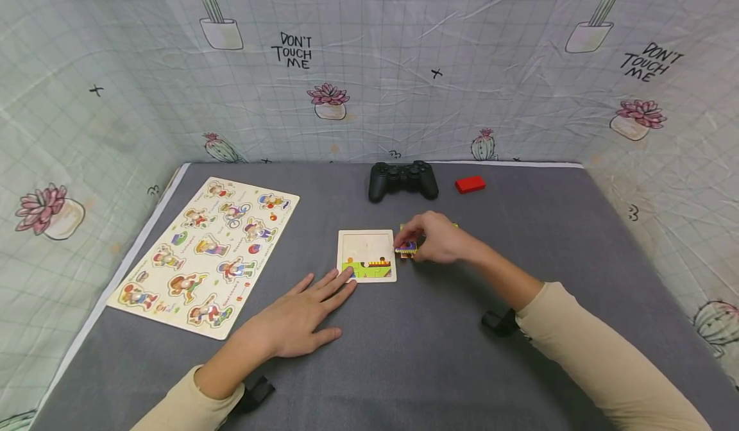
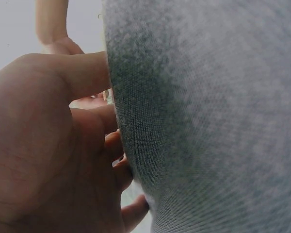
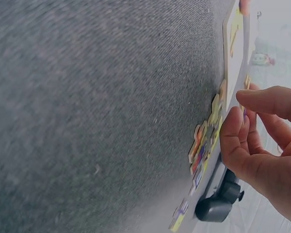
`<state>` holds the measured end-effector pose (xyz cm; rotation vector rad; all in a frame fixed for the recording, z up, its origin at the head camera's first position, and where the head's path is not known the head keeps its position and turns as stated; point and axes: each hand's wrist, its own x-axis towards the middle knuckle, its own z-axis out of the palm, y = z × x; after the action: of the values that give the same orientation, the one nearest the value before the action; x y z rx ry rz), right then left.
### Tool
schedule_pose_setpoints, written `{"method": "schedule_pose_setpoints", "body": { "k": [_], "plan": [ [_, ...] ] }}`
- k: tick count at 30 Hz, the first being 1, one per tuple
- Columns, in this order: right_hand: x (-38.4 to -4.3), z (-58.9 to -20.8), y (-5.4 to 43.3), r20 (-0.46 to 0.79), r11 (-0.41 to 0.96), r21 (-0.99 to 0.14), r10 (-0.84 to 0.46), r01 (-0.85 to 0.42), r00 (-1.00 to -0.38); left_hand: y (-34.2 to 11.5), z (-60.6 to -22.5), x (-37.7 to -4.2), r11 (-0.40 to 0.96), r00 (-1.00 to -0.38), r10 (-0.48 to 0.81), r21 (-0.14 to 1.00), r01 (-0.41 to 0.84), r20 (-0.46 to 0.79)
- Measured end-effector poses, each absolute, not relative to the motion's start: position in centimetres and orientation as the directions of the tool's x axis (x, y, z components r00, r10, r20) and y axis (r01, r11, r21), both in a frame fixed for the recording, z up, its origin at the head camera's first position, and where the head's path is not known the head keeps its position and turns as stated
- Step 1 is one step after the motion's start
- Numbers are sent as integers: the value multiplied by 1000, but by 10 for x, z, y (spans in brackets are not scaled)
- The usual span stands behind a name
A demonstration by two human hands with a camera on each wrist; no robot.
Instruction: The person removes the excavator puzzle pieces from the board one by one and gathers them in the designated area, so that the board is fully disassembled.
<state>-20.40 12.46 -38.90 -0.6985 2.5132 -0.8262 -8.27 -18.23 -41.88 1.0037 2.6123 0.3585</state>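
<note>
A small square wooden puzzle tray (image 1: pixel 367 242) lies mid-table, its lower part filled with joined green puzzle pieces (image 1: pixel 369 269). My left hand (image 1: pixel 297 319) is spread flat, its fingertips on the tray's lower left corner. Just off the tray's right edge, my right hand (image 1: pixel 441 238) pinches a purple puzzle piece (image 1: pixel 406 249) between thumb and fingers. Loose puzzle pieces (image 3: pixel 199 150) lie on the table under and around that hand, mostly hidden by it in the head view. The left wrist view shows the left palm and fingers against the grey cloth.
A large board with cartoon figures (image 1: pixel 202 251) lies at the left. Behind the tray sit a black game controller (image 1: pixel 402 181) and a red block (image 1: pixel 470 184). Patterned cloth (image 1: pixel 381 65) walls off the grey table's back and sides.
</note>
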Motion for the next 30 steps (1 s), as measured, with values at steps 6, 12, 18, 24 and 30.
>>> {"method": "schedule_pose_setpoints", "body": {
  "k": [6, 12, 18, 24, 30],
  "plan": [
    [-205, -391, 133, -205, 695, -636, -571, -336, -795, -182, -420, -83, 724, -703, 680, 342, 599, -208],
    [-204, -391, 141, -215, 690, -652, -565, -313, -797, -182, -420, -83, 722, -703, 681, 348, 598, -207],
    [-205, -392, 149, -217, 669, -683, -569, -293, -793, -182, -420, -82, 721, -703, 682, 351, 597, -203],
    [-205, -394, 157, -220, 670, -691, -552, -271, -804, -182, -420, -82, 721, -704, 681, 353, 596, -203],
    [-205, -394, 168, -239, 694, -679, -518, -240, -821, -181, -420, -82, 720, -703, 682, 352, 598, -201]
  ]
}}
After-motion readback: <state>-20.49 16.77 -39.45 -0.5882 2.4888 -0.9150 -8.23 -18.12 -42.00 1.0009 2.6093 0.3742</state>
